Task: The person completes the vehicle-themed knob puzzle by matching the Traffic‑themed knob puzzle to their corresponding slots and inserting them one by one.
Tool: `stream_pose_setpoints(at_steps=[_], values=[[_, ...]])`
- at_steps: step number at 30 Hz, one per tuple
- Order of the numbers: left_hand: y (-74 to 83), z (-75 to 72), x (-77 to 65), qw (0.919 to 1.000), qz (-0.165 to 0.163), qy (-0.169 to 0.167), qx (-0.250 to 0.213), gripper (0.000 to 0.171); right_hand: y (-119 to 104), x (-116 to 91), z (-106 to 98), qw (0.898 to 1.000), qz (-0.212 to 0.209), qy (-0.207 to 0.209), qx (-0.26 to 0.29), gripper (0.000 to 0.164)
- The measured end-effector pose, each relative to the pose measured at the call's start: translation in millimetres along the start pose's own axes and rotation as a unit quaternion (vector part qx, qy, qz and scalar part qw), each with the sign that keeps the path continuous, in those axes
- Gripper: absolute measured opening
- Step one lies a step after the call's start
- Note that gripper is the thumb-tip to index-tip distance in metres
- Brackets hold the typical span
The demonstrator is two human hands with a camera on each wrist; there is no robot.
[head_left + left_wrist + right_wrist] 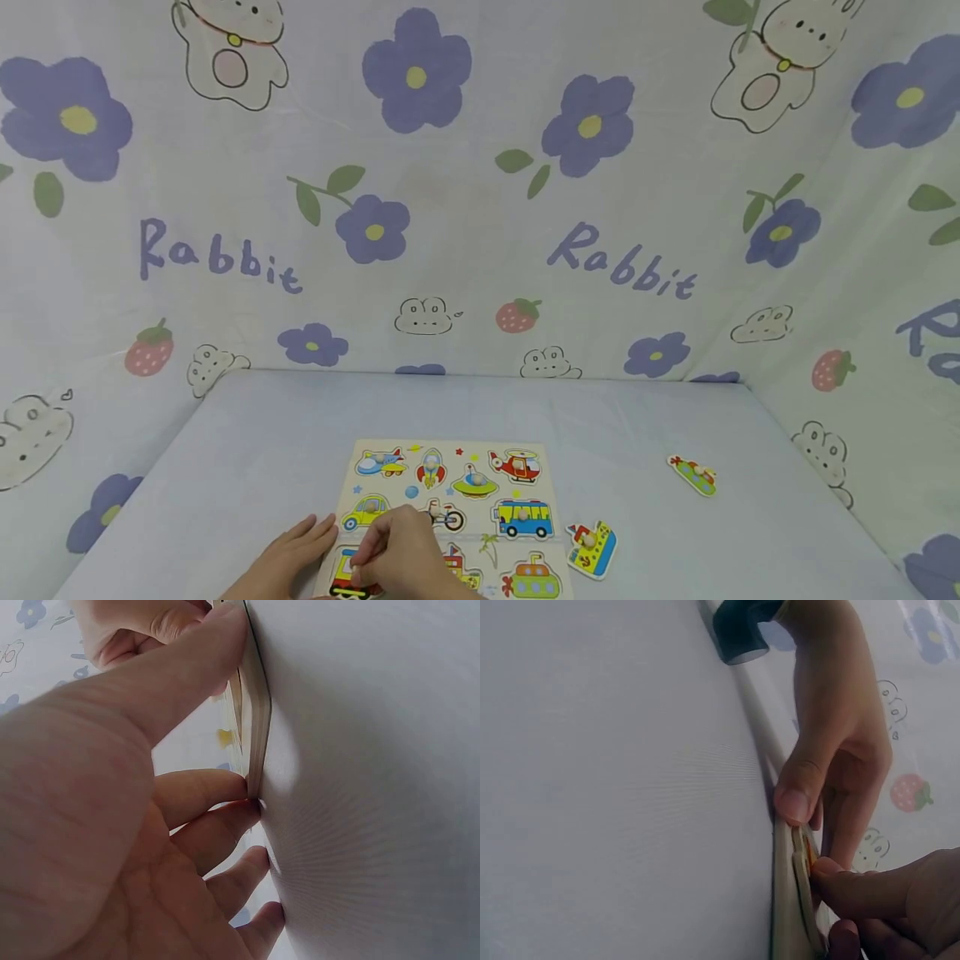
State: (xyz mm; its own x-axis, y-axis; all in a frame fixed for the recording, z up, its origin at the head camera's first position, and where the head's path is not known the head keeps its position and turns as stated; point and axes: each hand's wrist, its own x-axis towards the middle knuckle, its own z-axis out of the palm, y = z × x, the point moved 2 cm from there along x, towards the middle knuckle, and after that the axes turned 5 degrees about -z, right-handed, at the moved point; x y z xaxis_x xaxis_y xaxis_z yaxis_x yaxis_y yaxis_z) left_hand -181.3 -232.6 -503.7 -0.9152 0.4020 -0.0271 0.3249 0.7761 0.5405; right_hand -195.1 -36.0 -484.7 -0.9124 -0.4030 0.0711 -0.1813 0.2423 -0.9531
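Observation:
A wooden puzzle board [420, 446] with vehicle pictures lies near the front of the table. Over its lower left corner, my right hand [408, 554] pinches the knob of a red and yellow train puzzle piece [343, 565]. In the right wrist view that piece [804, 900] sits close against the board's face. My left hand [288, 554] is at the board's left side, its fingers extended. The left wrist view has the left thumb [225, 637] on the board's edge and fingertips touching its corner. My right palm covers part of the board's middle.
Right of the board lies a loose ship piece [592, 550]; farther right and back is a loose submarine piece [693, 477]. Knobbed pieces such as the bus [523, 520] and helicopter [516, 467] sit in the board. A patterned curtain [465, 208] rises behind the table.

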Motion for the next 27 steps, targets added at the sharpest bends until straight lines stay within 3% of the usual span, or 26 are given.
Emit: stream_pose_setpoints(at_steps=[9, 20, 27], values=[[-1.6, 1.8, 1.3, 0.9995, 0.027, 0.011, 0.015, 0.081, 7.9, 1.5, 0.5, 0.997, -0.057, -0.022, -0.037, 0.022], [-7.8, 6.7, 0.7, 0.9998, 0.007, 0.010, -0.017, 0.087, 6.5, -4.3, -1.4, 0.998, -0.052, -0.036, -0.010, 0.020], [-7.0, 2.0, 0.5, 0.9988, 0.035, 0.031, 0.013, 0.085, 6.9, -1.1, -0.9, 0.997, -0.064, -0.032, 0.006, 0.017]])
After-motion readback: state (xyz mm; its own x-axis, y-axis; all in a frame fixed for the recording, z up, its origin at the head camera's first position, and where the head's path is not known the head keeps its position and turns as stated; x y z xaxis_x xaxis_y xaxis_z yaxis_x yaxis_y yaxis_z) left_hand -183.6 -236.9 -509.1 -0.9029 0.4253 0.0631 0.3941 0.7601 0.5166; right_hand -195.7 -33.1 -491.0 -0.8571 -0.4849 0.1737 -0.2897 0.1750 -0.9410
